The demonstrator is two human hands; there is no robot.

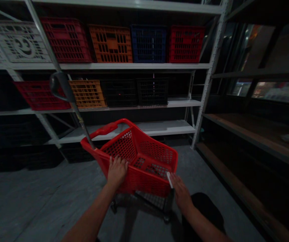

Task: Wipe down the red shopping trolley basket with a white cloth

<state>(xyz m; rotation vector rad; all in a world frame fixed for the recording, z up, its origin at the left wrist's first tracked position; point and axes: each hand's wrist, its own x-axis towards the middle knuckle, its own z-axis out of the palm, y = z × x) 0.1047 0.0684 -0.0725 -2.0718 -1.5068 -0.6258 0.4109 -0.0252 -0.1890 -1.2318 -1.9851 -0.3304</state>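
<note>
A red plastic shopping basket on wheels (144, 158) stands tilted on the grey floor in front of me, and nothing shows inside it. My left hand (116, 171) grips its near left rim, fingers curled over the edge. My right hand (181, 191) lies against the near right corner, fingers pressed together beside a small white strip (169, 179). A dark pull handle (66, 94) rises from the basket's left side. A red carry handle (104, 129) lies across the far rim.
White metal shelving (124, 66) ahead holds red, orange, blue, black and white crates on two levels; its lowest white shelf (159, 127) is bare. Dark wooden shelves (255, 134) run along the right. Grey concrete floor (33, 198) spreads to the left.
</note>
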